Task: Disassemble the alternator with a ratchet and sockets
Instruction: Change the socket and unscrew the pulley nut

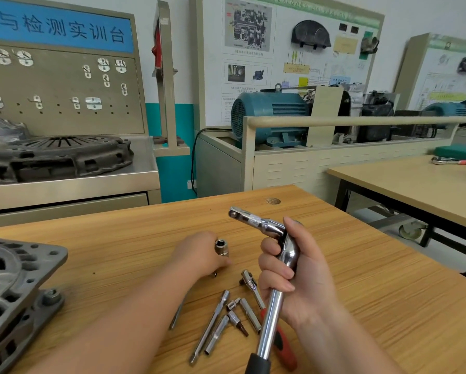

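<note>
My right hand (303,279) grips chrome ratchet (291,255), extension (256,220) bare. Left hand (199,252) beside small chrome socket (221,247) on wooden bench (361,265); grip unclear. Grey cast-metal alternator (10,287) far left, nut (51,296) still on: disassembly looks unstarted.

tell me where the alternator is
Head view: the alternator sits on the table's near left edge, left of the left hand; the right hand holds the ratchet.

The wooden table (374,279) bears an alternator (10,292), loose sockets (250,314), extension bars (210,325), a red-handled ratchet (249,282).
</note>
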Motion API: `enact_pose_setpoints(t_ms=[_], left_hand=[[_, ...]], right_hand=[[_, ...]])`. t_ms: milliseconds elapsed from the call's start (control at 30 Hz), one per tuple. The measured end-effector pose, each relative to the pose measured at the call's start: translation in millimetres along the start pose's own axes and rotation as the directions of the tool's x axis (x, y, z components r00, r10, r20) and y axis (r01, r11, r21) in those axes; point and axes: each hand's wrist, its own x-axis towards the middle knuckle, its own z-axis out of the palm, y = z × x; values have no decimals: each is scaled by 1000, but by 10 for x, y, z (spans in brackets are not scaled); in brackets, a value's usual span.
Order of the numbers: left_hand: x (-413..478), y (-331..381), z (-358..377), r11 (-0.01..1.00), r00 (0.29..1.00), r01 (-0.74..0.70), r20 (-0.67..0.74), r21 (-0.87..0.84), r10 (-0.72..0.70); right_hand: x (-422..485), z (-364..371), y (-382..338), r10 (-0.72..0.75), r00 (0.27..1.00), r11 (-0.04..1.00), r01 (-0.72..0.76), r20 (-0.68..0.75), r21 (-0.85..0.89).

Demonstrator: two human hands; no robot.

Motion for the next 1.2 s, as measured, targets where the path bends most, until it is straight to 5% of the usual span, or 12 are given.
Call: enact_pose_setpoints(t_ms=[167,333,467,700,867,1033,1200], left_hand=[[-60,-37,45,974,982,-43,-191,-221,-1],[-307,-27,-187,859,906,-282,-413,-426,93],[-515,15,-411,844,823,-448,-505,-294,261],[-701,0,-708,936,788,-350,-528,38,316],[-727,-54,-911,927,797,-312,-473,208,375],[-710,-77,-1175,849,842,-388,-238,358,485],[-663,-38,-1341,855,875,-469,-17,223,484]], right_hand=[[29,-18,-4,-10,999,1000,10,-39,-6],[37,-9,7,-29,998,999,27,-52,-36],[31,-2,17,-44,997,997,40,-60,-73],[11,24,50,-28,999,990,24,-27,-140],[-12,42,112,27,999,984,-30,-18,-175],[-27,61,154,43,999,979,-46,-20,-197],[-61,85,191,34,999,983,-35,-11,-180]])
